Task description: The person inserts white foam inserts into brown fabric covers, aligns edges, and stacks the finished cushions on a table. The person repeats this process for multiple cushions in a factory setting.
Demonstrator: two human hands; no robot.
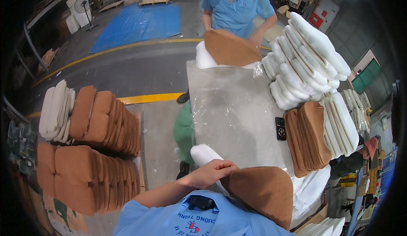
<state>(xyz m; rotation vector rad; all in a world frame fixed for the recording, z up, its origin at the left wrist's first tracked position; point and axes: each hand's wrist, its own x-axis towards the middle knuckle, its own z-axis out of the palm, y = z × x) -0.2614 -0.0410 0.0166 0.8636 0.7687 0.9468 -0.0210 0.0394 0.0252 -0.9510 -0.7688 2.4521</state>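
Note:
My left hand (212, 172) reaches across in front of me, its fingers pinched on the edge of a brown fabric cushion cover (263, 191). The cover stands tilted at the near edge of the table, close against my chest. A white pad (204, 154) shows beside my left hand, partly hidden behind my wrist; whether it goes inside the cover I cannot tell. My right hand does not show. Beyond the cover lies the table (233, 109), topped with clear plastic sheeting.
Across the table a person (239, 11) handles another brown cover (232, 47) over a white pad. White padding (303, 62) is piled at right, near folded brown covers (307, 136) and a black phone or remote (280, 129). Brown cushion stacks (104, 117) stand at left.

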